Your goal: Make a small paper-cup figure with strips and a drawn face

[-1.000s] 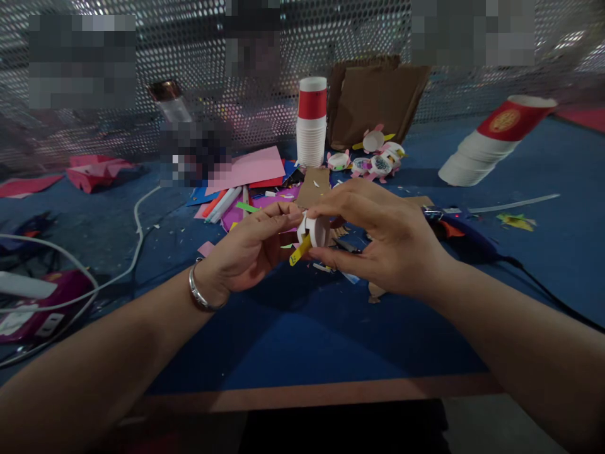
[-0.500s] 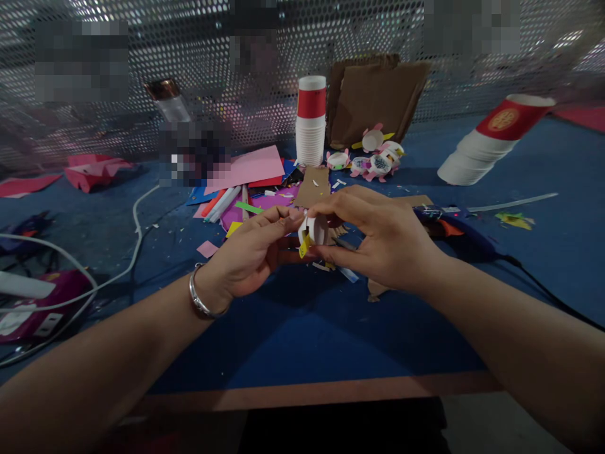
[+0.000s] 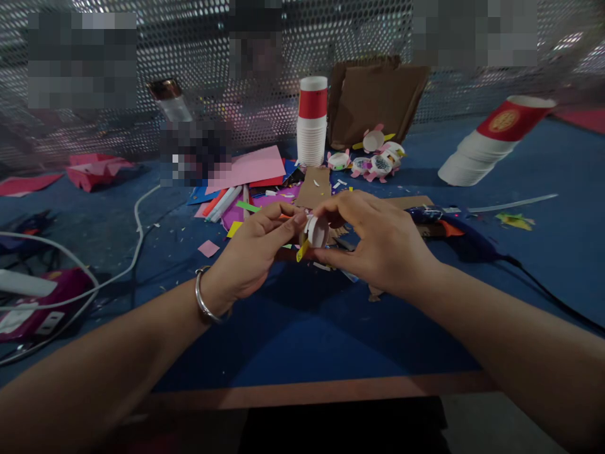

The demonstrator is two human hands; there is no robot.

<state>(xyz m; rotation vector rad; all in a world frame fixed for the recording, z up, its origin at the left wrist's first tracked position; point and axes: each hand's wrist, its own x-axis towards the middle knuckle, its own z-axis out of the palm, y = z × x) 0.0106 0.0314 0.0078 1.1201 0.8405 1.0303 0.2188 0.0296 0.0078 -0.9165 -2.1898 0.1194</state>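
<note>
Between my two hands is a small white paper cup bottom [image 3: 318,232], a short round piece with a yellow paper strip [image 3: 303,250] sticking out below. My left hand [image 3: 265,243] pinches its left edge between thumb and fingers. On the other side my right hand [image 3: 373,236] grips the rim, thumb underneath and fingers on top. Both hands are above the blue table, over a strip of brown cardboard [image 3: 316,184] and paper scraps. What the left fingertips cover cannot be made out.
Stacked paper cups [image 3: 312,129] stand at the back; another stack [image 3: 486,145] leans at right. Small paper-cup figures [image 3: 378,162] sit before cardboard sheets [image 3: 378,104]. A hot glue gun [image 3: 466,236] with a cord lies right. Markers [image 3: 224,203] and pink paper [image 3: 248,169] lie left.
The cup bottom has turned slightly, so its round face shows more toward me. My left hand's thumb and fingers have shifted on its edge; the right hand keeps its hold.
</note>
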